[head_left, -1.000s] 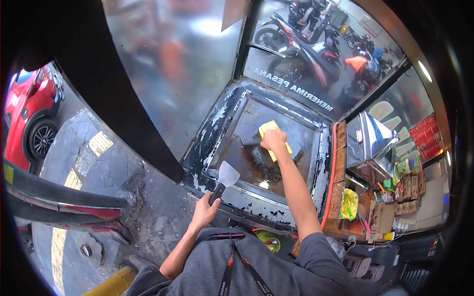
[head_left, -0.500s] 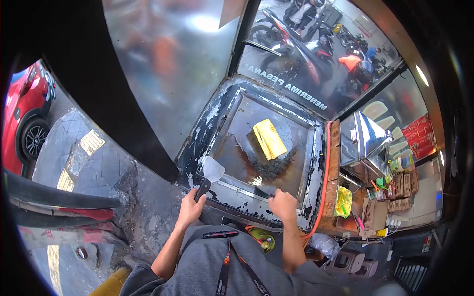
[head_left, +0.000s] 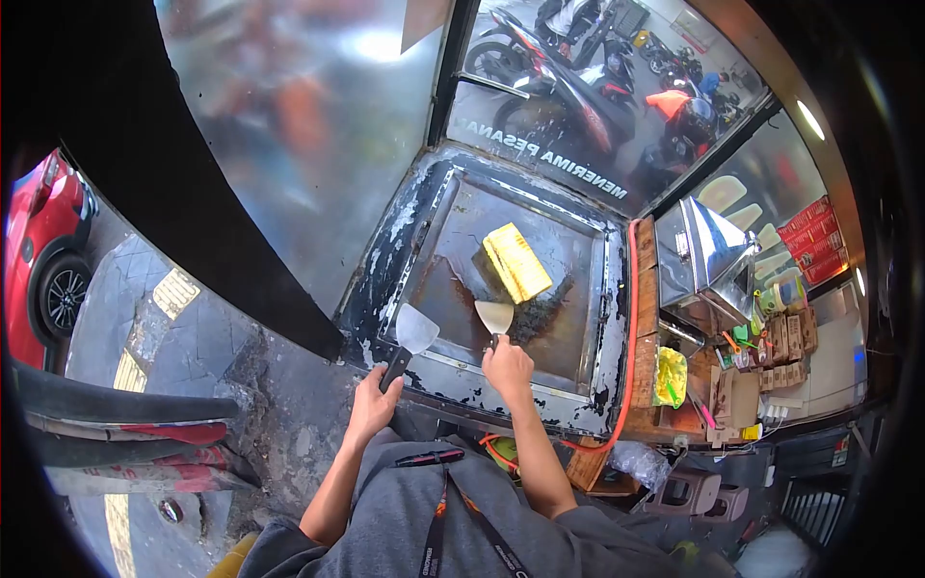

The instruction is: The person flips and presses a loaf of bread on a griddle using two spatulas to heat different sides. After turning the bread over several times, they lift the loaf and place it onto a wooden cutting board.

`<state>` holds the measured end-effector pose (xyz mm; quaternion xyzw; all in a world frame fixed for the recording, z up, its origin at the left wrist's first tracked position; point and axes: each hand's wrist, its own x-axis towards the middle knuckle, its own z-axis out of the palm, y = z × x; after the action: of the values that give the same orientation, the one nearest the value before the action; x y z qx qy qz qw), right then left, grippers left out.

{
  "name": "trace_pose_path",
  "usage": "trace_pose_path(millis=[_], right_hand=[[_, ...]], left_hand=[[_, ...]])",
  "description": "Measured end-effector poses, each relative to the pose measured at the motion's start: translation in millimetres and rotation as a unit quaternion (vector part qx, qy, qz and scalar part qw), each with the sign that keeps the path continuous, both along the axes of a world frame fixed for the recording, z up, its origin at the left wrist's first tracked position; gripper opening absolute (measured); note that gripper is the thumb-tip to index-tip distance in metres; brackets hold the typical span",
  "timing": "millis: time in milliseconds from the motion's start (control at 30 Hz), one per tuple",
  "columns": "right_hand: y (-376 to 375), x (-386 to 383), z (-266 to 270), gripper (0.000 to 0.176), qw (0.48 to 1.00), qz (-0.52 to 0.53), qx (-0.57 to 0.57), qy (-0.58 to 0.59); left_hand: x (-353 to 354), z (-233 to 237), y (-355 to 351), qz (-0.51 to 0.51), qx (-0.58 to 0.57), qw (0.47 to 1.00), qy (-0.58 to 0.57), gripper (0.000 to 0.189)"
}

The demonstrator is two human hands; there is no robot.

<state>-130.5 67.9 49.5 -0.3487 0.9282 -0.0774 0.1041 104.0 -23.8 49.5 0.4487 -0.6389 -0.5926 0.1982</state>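
On the square griddle [head_left: 482, 207] lies a yellow, bread-like block of food [head_left: 517, 262], with a lengthwise line along it. My left hand [head_left: 374, 405] is closed round the black handle of a wide metal spatula [head_left: 417, 329], whose blade sits over the griddle's front left edge. In my right hand [head_left: 508, 368] is a second spatula [head_left: 494, 317]. Its blade points away from me over the cooking surface, just short of the food's near side. Dark, oily residue [head_left: 554, 308] surrounds the food's near right side.
An orange hose [head_left: 631, 318] runs along the griddle's right side. Beyond it, a wooden counter [head_left: 646, 337] holds a shiny metal box [head_left: 718, 255], a yellow tub [head_left: 671, 377] and several cardboard boxes [head_left: 792, 347]. Glass panels stand behind; a red car [head_left: 48, 250] is at left.
My right hand has moved left and forward, bringing its spatula blade near the food. The left hand keeps its spatula in nearly the same place. The view has shifted slightly.
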Motion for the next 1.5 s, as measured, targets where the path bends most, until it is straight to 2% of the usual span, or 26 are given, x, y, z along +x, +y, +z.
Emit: trace_pose_path(millis=[100, 133, 300, 433, 733, 933, 1400, 1500], right_hand=[[-5, -5, -5, 0.03, 1.0, -0.003, 0.003, 0.001], [-5, -5, -5, 0.031, 1.0, 0.005, 0.002, -0.001], [14, -7, -7, 0.035, 1.0, 0.022, 0.001, 0.0], [23, -3, -1, 0.031, 0.999, 0.039, -0.011, 0.011], [31, -6, -1, 0.032, 0.999, 0.031, -0.022, -0.004], [35, -7, -5, 0.032, 0.999, 0.028, -0.034, -0.009], [43, -11, -12, 0.034, 0.998, 0.032, -0.052, -0.006], [47, -13, -6, 0.037, 0.998, 0.008, -0.035, -0.045]], left_hand=[[-2, -10, 4, -0.005, -0.008, 1.0, 0.021, 0.021], [1, -10, 4, -0.024, 0.002, 1.0, -0.019, 0.029], [-8, -4, 9, -0.02, 0.022, 0.999, -0.024, 0.029], [-13, 1, 10, -0.016, 0.05, 0.998, -0.023, 0.029], [-17, -12, 16, -0.025, 0.01, 1.0, -0.001, 0.027], [-20, -13, 19, -0.025, 0.041, 0.999, -0.02, 0.027], [-26, -15, 25, -0.036, 0.033, 0.998, -0.034, 0.027], [-29, -17, 27, -0.038, 0.031, 0.998, -0.039, 0.027]])
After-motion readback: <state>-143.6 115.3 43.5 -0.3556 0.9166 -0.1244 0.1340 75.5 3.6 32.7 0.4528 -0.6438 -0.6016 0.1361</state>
